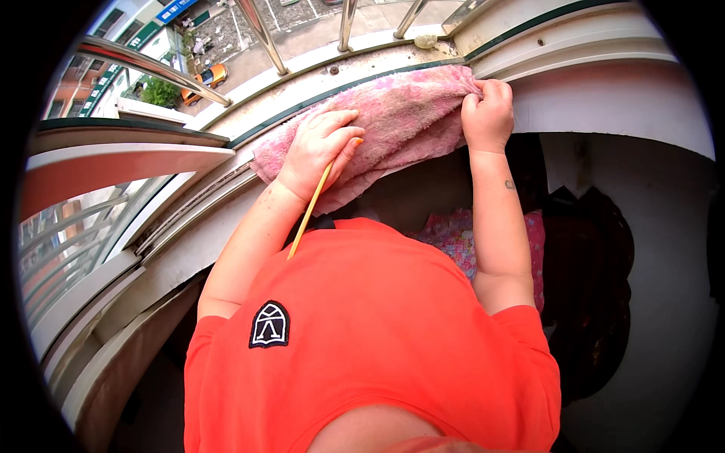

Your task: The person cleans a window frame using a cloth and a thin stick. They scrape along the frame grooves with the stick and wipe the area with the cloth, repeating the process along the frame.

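Observation:
A worn pink terry towel (405,116) lies spread along the window sill, its lower edge hanging over the inner side. My left hand (324,142) rests on the towel's left part and grips a thin yellowish wooden stick (311,210). The stick slants down towards my chest, and a small orange tip shows by the thumb. At the towel's right end, my right hand (490,115) pinches a gathered corner between thumb and fingers. Under the towel, the sill and part of the window track are hidden.
Metal railing bars (261,37) stand beyond the sill, with a street and an orange car (205,82) far below. A sliding window frame (130,153) is at the left. A pale roundish object (425,41) sits on the outer ledge. Dark carved furniture (592,294) stands at the right.

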`<control>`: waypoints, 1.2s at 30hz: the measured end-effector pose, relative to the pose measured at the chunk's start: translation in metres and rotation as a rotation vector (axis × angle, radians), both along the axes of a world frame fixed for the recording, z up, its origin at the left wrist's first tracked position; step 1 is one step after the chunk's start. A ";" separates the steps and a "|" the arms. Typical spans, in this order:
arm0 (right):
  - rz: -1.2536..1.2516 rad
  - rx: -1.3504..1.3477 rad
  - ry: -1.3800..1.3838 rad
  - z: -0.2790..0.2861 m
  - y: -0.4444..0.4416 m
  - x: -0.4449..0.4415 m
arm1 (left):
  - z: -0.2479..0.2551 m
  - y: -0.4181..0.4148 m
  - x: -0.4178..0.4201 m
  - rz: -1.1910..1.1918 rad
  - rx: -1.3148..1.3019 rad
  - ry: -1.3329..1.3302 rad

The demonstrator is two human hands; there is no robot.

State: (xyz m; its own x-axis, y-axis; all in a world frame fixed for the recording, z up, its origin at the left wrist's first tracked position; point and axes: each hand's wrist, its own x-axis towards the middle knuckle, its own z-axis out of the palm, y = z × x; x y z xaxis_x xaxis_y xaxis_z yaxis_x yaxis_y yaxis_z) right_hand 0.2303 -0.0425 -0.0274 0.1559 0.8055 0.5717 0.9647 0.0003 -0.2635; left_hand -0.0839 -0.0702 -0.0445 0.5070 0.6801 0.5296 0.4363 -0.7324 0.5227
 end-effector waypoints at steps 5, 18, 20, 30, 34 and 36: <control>-0.083 0.069 -0.208 0.014 0.033 0.001 | -0.010 0.027 0.028 0.010 0.010 0.068; -0.240 -0.897 0.116 0.026 0.076 -0.038 | -0.011 0.058 0.060 -0.049 -0.265 0.199; -0.244 -0.886 0.116 0.030 0.073 -0.039 | -0.011 0.056 0.060 -0.049 -0.257 0.202; -0.005 -0.724 -0.061 0.000 0.036 -0.107 | -0.009 0.019 -0.009 0.110 -0.097 0.215; -0.182 -0.776 0.019 0.007 0.055 -0.050 | -0.017 0.033 0.009 0.048 -0.123 0.199; -0.229 -0.839 0.050 0.012 0.068 -0.033 | -0.009 0.047 0.037 -0.004 -0.210 0.226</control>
State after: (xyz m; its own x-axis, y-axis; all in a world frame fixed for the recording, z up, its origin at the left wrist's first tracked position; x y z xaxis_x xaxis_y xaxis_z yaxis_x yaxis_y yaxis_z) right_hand 0.1972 0.0250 -0.0158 0.3747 0.9035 -0.2079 0.9045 -0.4055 -0.1319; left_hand -0.0468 -0.0231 -0.0539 0.5993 0.7603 0.2506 0.5561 -0.6206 0.5528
